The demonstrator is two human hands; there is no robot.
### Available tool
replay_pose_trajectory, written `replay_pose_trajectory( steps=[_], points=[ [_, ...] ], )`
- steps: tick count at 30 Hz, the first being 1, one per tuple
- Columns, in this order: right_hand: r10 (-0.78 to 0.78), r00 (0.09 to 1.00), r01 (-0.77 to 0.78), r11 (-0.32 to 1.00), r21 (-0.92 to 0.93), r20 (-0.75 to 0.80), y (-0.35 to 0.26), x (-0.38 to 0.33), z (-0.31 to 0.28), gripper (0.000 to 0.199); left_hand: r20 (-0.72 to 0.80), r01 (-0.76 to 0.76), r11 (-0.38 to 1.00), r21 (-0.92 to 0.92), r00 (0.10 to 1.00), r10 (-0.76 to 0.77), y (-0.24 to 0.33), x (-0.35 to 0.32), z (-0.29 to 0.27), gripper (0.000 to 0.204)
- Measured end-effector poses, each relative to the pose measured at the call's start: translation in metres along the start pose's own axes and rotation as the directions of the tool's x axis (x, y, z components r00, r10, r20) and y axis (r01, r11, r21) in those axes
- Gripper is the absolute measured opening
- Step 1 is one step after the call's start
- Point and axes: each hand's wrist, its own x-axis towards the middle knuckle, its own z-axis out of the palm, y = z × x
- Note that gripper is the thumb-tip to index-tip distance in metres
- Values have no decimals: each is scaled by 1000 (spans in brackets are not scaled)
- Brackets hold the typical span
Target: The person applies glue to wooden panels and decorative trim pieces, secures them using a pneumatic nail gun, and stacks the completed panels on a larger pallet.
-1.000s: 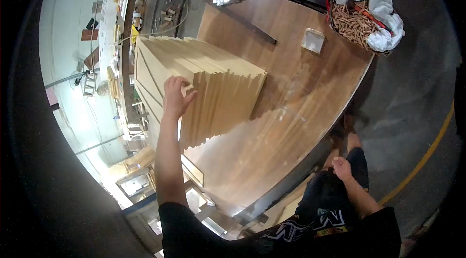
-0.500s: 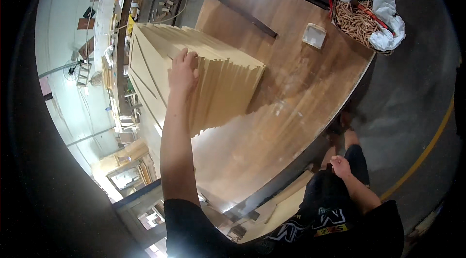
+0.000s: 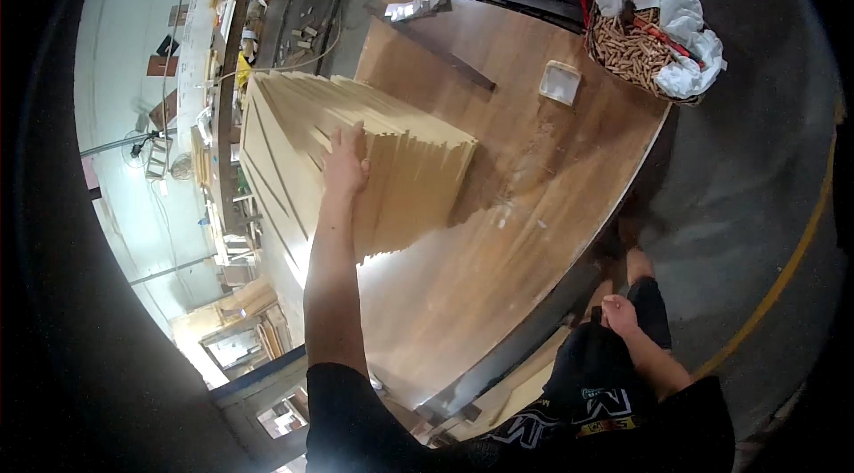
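My left hand [image 3: 345,161] rests at the top near edge of a stack of pale yellow boards [image 3: 409,188], its fingers spread over the boards' edges and gripping nothing. The boards stand close together in a row, their ends slightly uneven. Low by my body, my right hand [image 3: 620,315] is closed in a fist. A small dark object [image 3: 596,315] pokes out beside its fingers; its kind cannot be made out.
The stack stands on a brown wooden tabletop [image 3: 525,197]. A dark strip [image 3: 458,68] and a square white container [image 3: 559,82] lie farther back. At the far right corner sits a basket of wooden dowels [image 3: 627,53] with white plastic. Dark floor [image 3: 738,206] borders the table's right side.
My left hand's fingers have gone from bent on the boards' edge to stretched and spread. My right fist stays low by my body. The whole view has shifted slightly.
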Motion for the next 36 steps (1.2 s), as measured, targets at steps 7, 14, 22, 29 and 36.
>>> replay_pose_trajectory(
  steps=[7, 14, 22, 29, 36],
  points=[
    [37, 999, -42, 989, -143, -38, -19, -21, 27, 15, -75, 88, 987, -133, 992, -99, 16, -47, 10, 52],
    [-133, 991, 74, 563, -823, -1, -71, 13, 87, 27, -60, 135, 977, -166, 987, -146, -1, -139, 12, 46],
    [-233, 914, 404, 449, -797, 332, -249, 86, 326, 38, -367, 463, 720, -516, 641, -675, -151, -244, 84, 58],
    [-379, 515, 857, 209, -471, 769, -327, 41, 616, 63, 117, 694, 88, -715, 242, -963, -377, -364, 193, 84],
    [-413, 730, 629, 95, -772, 544, -280, 31, 692, 105, 382, 251, -327, -911, 216, -899, -353, -352, 215, 96]
  ],
)
